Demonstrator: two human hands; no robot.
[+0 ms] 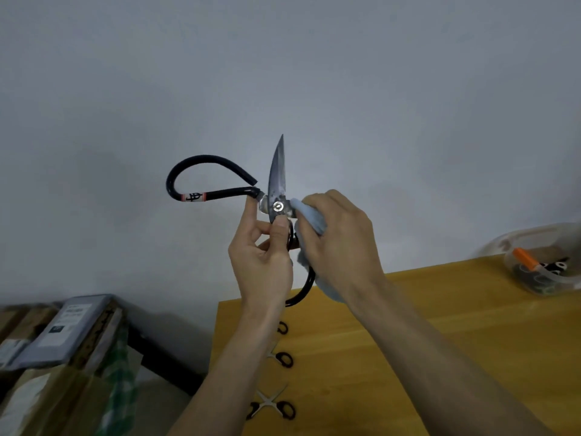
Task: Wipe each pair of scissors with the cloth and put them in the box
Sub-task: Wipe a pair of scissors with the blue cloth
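Note:
A large pair of scissors (278, 180) with black looped handles is held up in front of the wall, spread wide, one blade pointing up. My left hand (262, 256) pinches it at the pivot, thumb just below the screw. My right hand (339, 243) grips a pale blue cloth (309, 215) wrapped around the other blade, which is hidden. A clear plastic box (540, 259) at the table's far right holds several scissors, one with an orange handle. Small black-handled scissors (272, 404) lie open on the wooden table (408, 341) near its left edge, with another pair (283, 358) behind them.
Cardboard boxes (47, 388) and a grey package (63, 332) are stacked at the lower left, beside the table. A plain grey wall fills the background. A third small handle (282, 328) shows beside my left wrist.

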